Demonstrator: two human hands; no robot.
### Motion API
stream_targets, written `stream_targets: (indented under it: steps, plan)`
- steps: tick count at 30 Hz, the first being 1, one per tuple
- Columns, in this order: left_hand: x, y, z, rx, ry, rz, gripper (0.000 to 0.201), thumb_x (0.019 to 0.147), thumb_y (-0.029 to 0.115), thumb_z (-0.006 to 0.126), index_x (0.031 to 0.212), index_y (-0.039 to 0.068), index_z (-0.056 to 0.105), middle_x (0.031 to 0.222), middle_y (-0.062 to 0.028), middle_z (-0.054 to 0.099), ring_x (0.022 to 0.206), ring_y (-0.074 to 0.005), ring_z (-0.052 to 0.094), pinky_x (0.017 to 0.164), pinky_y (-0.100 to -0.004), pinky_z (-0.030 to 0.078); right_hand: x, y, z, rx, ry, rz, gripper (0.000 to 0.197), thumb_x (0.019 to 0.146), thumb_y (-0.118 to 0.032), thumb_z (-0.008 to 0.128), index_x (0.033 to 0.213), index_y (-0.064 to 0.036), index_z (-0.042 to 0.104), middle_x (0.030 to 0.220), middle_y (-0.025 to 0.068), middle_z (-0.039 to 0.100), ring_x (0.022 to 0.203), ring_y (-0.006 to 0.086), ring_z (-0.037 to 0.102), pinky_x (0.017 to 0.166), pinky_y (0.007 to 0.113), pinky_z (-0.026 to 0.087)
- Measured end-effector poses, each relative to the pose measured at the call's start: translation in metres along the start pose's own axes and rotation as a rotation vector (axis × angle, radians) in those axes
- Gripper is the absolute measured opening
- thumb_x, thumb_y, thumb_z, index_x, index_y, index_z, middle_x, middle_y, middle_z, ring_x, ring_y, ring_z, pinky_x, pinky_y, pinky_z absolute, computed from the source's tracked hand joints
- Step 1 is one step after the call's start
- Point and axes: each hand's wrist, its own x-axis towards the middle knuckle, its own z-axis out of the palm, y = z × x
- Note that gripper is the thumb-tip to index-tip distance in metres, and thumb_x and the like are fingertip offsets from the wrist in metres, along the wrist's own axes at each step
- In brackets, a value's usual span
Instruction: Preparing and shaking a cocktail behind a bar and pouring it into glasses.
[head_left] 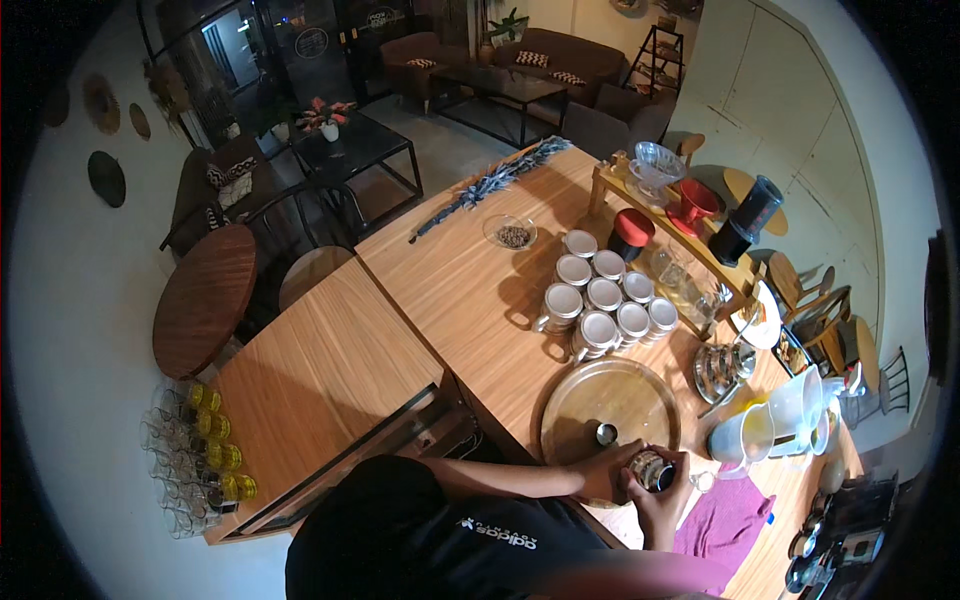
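Observation:
My left hand (606, 474) and my right hand (663, 515) are both closed round a small glass jar (652, 468). Its dark round end faces up, and the fingers hide part of its sides. The jar is held at the near edge of a round wooden tray (560, 412). On that tray sits a small round cup-like piece (606, 434) with a metallic rim, too small to name surely. Just right of my right hand lies a pink cloth (735, 515), with a small clear glass (703, 483) beside it.
Beyond the tray stand several glass mugs with pale tops (603, 294). A metal kettle (722, 370) and plastic pitchers (745, 435) are at the right. A wooden stand (640, 205) carries coffee drippers. Drinking glasses (180, 470) crowd the counter's left end.

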Motion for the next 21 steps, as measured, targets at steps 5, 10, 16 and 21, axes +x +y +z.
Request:
stream_targets:
  steps: [5, 10, 16, 21]
  plan:
    - [0.001, 0.008, -0.009, -0.016, 0.020, -0.007, 0.065, 0.076, 0.017, 0.078, 0.131, 0.003, 0.047, 0.121, -0.0162, 0.058, 0.114, -0.0286, 0.060, 0.097, -0.0401, 0.049, 0.002, -0.012, 0.003, -0.302, -0.060, -0.055, 0.054, 0.063, -0.011, 0.090, 0.108, 0.0018, 0.062, 0.099, 0.0167, 0.071, 0.094, 0.0253, 0.070, 0.088, 0.036, 0.054]
    - [-0.003, -0.005, -0.001, 0.138, -0.002, 0.079, 0.066, 0.080, 0.022, 0.081, 0.133, 0.003, 0.047, 0.120, -0.0153, 0.056, 0.114, -0.0308, 0.060, 0.101, -0.0409, 0.048, -0.006, 0.008, 0.008, -0.091, 0.053, -0.041, 0.053, 0.063, -0.008, 0.089, 0.108, 0.0019, 0.064, 0.098, 0.0138, 0.072, 0.093, 0.0231, 0.070, 0.089, 0.034, 0.054]
    - [-0.006, 0.000, 0.003, 0.043, 0.058, 0.007, 0.068, 0.077, 0.024, 0.086, 0.129, 0.003, 0.047, 0.120, -0.0145, 0.056, 0.114, -0.0294, 0.060, 0.099, -0.0404, 0.049, -0.009, 0.004, 0.012, 0.007, 0.065, 0.029, 0.049, 0.067, -0.012, 0.087, 0.107, 0.0018, 0.063, 0.107, 0.0140, 0.071, 0.100, 0.0202, 0.068, 0.095, 0.034, 0.052]
    - [-0.006, 0.016, 0.002, -0.115, 0.086, -0.096, 0.070, 0.076, 0.022, 0.084, 0.133, 0.004, 0.047, 0.128, -0.0144, 0.058, 0.120, -0.0225, 0.059, 0.101, -0.0388, 0.048, -0.012, 0.026, 0.020, 0.060, 0.170, -0.008, 0.051, 0.063, -0.008, 0.088, 0.108, 0.0012, 0.065, 0.102, 0.0128, 0.072, 0.096, 0.0224, 0.070, 0.092, 0.034, 0.054]
